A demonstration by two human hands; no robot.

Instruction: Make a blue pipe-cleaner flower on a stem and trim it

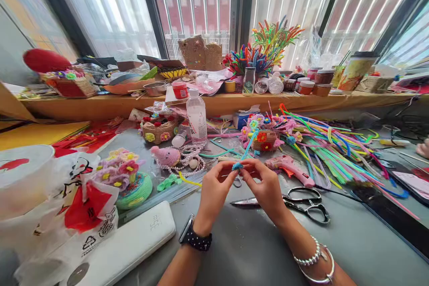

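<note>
Both my hands meet over the middle of the table, pinching a blue pipe cleaner [250,145]. Its near end is bunched into a small loop or knot between the fingertips, while the long end points up and away. My left hand [214,187] grips the bunched part from the left, thumb and forefinger together. From the other side, my right hand [264,187] pinches it the same way. Just under the hands lie scissors [310,205], their blades partly hidden by my right hand. A pink glue gun [291,167] rests beyond my right hand.
Many loose pipe cleaners [331,156] spread across the right. A water bottle [196,118], a flower basket [159,129] and a crocheted flower pot [134,190] stand behind and left. A white case [134,246] lies front left. Another person's hand [422,148] shows at the right edge.
</note>
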